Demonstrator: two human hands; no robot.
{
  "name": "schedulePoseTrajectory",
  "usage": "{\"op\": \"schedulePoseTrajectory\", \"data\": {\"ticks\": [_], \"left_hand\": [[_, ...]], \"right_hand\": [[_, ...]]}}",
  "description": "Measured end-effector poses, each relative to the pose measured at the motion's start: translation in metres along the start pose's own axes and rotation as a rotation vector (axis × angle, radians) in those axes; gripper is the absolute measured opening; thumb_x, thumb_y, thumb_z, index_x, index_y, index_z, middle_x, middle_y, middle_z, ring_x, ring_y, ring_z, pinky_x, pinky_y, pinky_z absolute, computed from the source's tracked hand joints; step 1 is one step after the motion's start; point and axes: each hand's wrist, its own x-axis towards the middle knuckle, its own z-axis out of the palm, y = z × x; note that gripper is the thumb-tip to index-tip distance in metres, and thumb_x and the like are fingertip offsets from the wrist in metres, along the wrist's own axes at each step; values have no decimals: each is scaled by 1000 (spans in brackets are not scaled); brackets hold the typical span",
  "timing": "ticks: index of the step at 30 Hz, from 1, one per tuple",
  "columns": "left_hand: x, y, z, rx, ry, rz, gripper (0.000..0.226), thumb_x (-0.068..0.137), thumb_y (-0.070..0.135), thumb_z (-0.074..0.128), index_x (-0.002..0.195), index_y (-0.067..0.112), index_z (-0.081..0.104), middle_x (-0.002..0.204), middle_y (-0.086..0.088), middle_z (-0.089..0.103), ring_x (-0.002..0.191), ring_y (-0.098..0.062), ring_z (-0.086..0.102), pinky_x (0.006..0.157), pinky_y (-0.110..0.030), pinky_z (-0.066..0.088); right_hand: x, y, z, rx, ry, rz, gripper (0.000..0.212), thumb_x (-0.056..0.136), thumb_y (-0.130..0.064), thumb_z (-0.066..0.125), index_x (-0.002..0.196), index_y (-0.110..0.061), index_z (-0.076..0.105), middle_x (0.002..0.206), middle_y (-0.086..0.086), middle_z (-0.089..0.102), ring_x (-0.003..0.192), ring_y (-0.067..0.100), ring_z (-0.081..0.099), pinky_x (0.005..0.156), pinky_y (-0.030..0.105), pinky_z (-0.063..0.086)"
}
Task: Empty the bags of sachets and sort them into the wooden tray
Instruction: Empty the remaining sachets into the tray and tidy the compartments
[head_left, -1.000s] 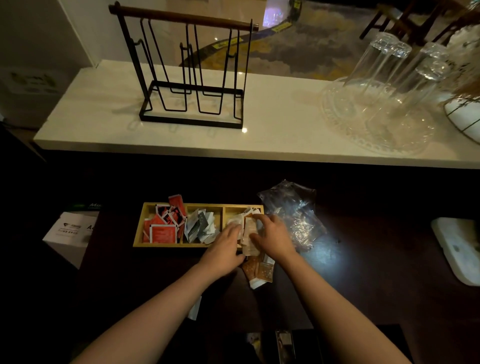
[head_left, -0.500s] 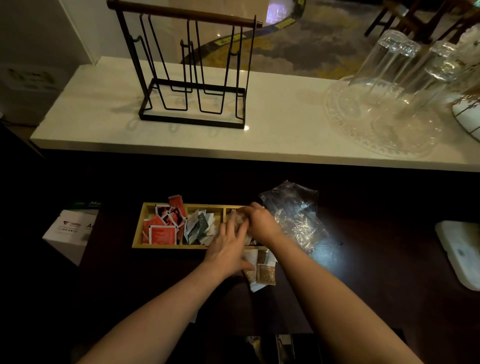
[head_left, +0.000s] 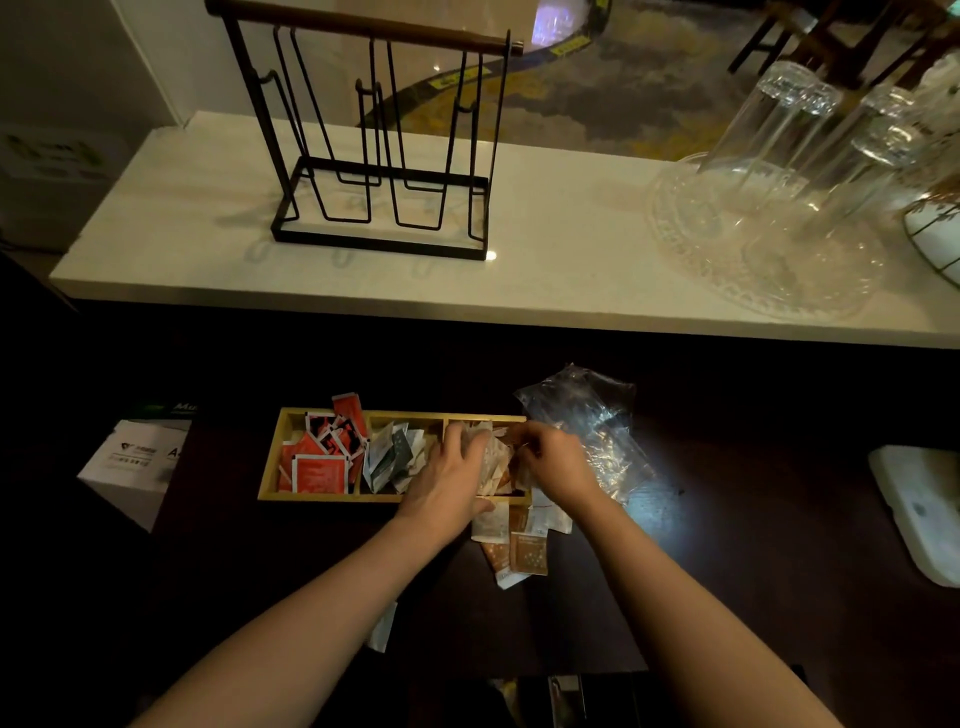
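A wooden tray (head_left: 270, 467) with three compartments lies on the dark counter. Red sachets (head_left: 317, 462) fill its left compartment, grey-green sachets (head_left: 392, 454) the middle one, brown and white sachets (head_left: 496, 457) the right one. My left hand (head_left: 447, 478) lies over the right compartment, fingers spread on the sachets. My right hand (head_left: 553, 462) is at that compartment's right end, fingers curled on the brown sachets there. More loose brown and white sachets (head_left: 519, 545) lie just in front of the tray. An empty clear plastic bag (head_left: 587, 421) lies crumpled right of the tray.
A white box (head_left: 135, 462) sits to the left, a white object (head_left: 919, 509) at the right edge. On the pale upper shelf stand a black wire rack (head_left: 384, 156) and upturned glasses on a glass tray (head_left: 769, 244). One white sachet (head_left: 382, 631) lies near my left forearm.
Both hands moved forward from the loose pile in front of the tray into the right compartment, bringing brown and white sachets with them. The pile on the counter is smaller.
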Motion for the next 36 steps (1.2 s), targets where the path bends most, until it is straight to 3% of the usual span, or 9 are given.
{"op": "schedulePoseTrajectory", "data": {"ticks": [5,11,15,18,22,27,30,33,36], "left_hand": [[-4,-9,-3,43,-38,-18,86,77,20,76,143,23,22,143,-8,25,114,-28,54,83,-40,56],[-1,-11,0,42,-37,-26,78,80,18,72,142,23,24,139,-8,32,114,-26,53,83,-40,56],[5,-13,-1,73,-34,7,90,79,20,74,147,28,15,141,-10,29,114,-28,51,77,-38,55],[9,-16,-3,92,-69,48,101,77,21,76,149,35,5,151,-11,19,126,-31,43,82,-40,54],[21,-11,-4,123,-101,66,97,80,12,72,147,42,8,159,-5,5,133,-33,33,90,-43,52],[33,-8,-1,192,-70,44,83,84,1,62,149,29,18,152,-4,28,131,-30,35,93,-41,49],[33,-5,4,201,-61,34,82,84,-1,58,149,26,16,155,-8,23,133,-32,33,94,-41,47],[25,-4,6,181,-11,31,88,80,-5,58,149,23,12,157,-16,13,132,-36,37,93,-43,49],[14,-7,6,133,39,-10,81,82,1,59,147,19,15,152,-17,19,113,-32,55,77,-37,55]], "right_hand": [[-4,-7,15,-42,68,-16,45,88,-5,53,132,-14,51,126,13,57,112,29,58,91,33,47],[-1,-10,16,-201,-13,-105,39,87,-8,55,125,-14,61,127,9,54,119,27,49,98,35,45],[0,-4,2,-10,218,86,34,85,2,51,114,-10,65,115,14,59,104,30,58,85,38,50],[0,2,-6,13,143,229,35,87,3,49,118,-6,61,110,19,66,91,28,63,71,29,47],[-5,-1,0,-10,19,190,31,85,-4,59,116,-7,61,99,17,71,88,27,68,70,25,52],[-5,-13,18,-25,51,135,18,86,-1,54,99,-4,65,89,15,71,79,24,66,62,22,46],[-5,-10,17,85,130,173,14,88,-5,53,97,-8,63,85,9,67,71,18,60,50,13,37],[-4,-1,7,139,229,215,15,87,-4,56,101,-8,61,86,3,62,75,18,59,59,19,42],[-5,2,4,62,69,175,21,84,-8,64,105,-7,62,90,5,65,78,17,61,66,24,47]]}}
